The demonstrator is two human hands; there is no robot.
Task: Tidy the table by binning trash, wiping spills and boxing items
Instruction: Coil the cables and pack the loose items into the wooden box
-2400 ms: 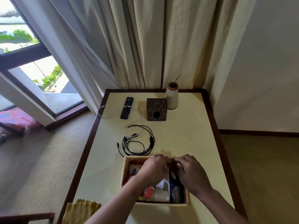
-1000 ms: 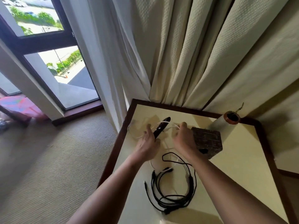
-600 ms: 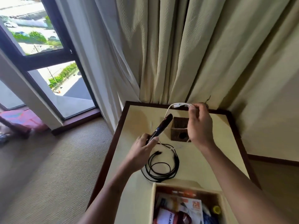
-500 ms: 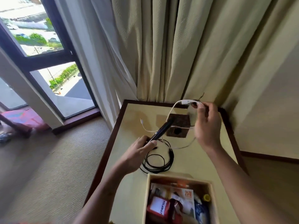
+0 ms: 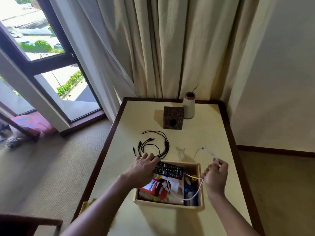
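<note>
My left hand (image 5: 144,168) grips a black remote control (image 5: 168,170) and holds it across the far left part of the open wooden box (image 5: 202,182). My right hand (image 5: 215,176) is closed on a white cable (image 5: 207,151) at the box's right side; one loop arches over the table, another hangs down into the box. The box holds several packets and papers, one red and white. A coiled black cable (image 5: 153,144) lies on the cream table (image 5: 204,130) just beyond my left hand.
A dark carved box (image 5: 173,117) and a pale vase (image 5: 188,108) stand at the table's back, in front of curtains. A yellow cloth (image 5: 87,206) lies at the near left table edge. A dark chair part (image 5: 25,224) shows lower left. Carpet and a window are on the left.
Both hands have come back from the far side of the table to the box. The remote went from raised over the black cable to lying across the box; the white cable now droops inside.
</note>
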